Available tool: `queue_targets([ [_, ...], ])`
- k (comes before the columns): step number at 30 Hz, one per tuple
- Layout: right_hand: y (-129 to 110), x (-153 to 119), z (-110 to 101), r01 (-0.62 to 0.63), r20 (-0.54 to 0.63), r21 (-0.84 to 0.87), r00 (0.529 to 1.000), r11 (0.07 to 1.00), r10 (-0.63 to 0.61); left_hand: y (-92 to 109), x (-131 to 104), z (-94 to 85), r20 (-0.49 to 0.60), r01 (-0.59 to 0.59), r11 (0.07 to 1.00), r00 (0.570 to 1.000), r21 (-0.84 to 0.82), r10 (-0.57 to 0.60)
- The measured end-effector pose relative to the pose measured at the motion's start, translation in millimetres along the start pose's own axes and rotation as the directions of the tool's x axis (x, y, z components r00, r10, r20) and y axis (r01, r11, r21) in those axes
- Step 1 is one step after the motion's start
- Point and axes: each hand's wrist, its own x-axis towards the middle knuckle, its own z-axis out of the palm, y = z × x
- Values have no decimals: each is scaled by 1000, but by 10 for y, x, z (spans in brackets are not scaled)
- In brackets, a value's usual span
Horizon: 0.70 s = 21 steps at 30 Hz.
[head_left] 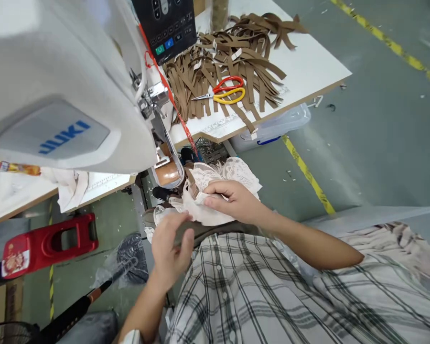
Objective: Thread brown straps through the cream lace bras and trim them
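Observation:
A pale lace bra (pixel 215 215) with a short brown strap (pixel 192 184) lies bunched over my lap, just below the sewing machine's narrow arm (pixel 168 172). My right hand (pixel 232 200) pinches its edge between thumb and fingers, near the base of the strap. To the left of it, my left hand (pixel 172 248) hovers by the bra with thumb and fingers apart, holding nothing. The fingertips of that hand come close to the fabric; whether they touch it I cannot tell.
The white sewing machine (pixel 57 86) fills the upper left. Brown straps (pixel 254 62) are heaped on the white table (pixel 322 67), with red-and-yellow-handled scissors (pixel 229 91) on top. A red plastic stool (pixel 53 243) and a fan (pixel 71 315) stand at left. Folded fabric (pixel 397 243) lies at right.

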Motion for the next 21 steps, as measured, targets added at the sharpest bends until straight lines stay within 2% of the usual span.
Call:
queue_targets([
  [1, -28, -9, -16, 25, 53, -24, 998, 999, -24, -2, 82, -56, -8, -93, 995, 996, 21, 93],
  [3, -74, -21, -31, 88, 162, -77, 984, 993, -75, -10, 244, -131, 103, -213, 976, 973, 36, 209],
  [5, -97, -33, -30, 164, 240, -164, 963, 973, -122, -38, 361, -156, 230, -259, 964, 943, 58, 239],
  [7, -91, -47, -26, 267, 267, -303, 945, 915, -188, -94, 402, -147, 265, -287, 954, 930, 88, 255],
  [10, -44, -73, -18, 442, 253, -504, 897, 742, -363, -195, 340, -113, 167, -413, 896, 906, 162, 388],
  [13, 5, -89, 2, 526, 234, -583, 838, 619, -492, -246, 250, -94, 51, -555, 774, 821, 305, 569],
  [14, 14, -91, 12, 537, 233, -590, 828, 603, -509, -247, 233, -93, 25, -578, 742, 795, 339, 606],
  [16, 20, -88, 36, 551, 234, -593, 815, 587, -530, -232, 225, -97, 1, -594, 715, 769, 367, 639],
  [21, 4, -70, 93, 579, 188, -576, 781, 577, -596, -209, 249, -108, -38, -598, 718, 759, 356, 650],
])
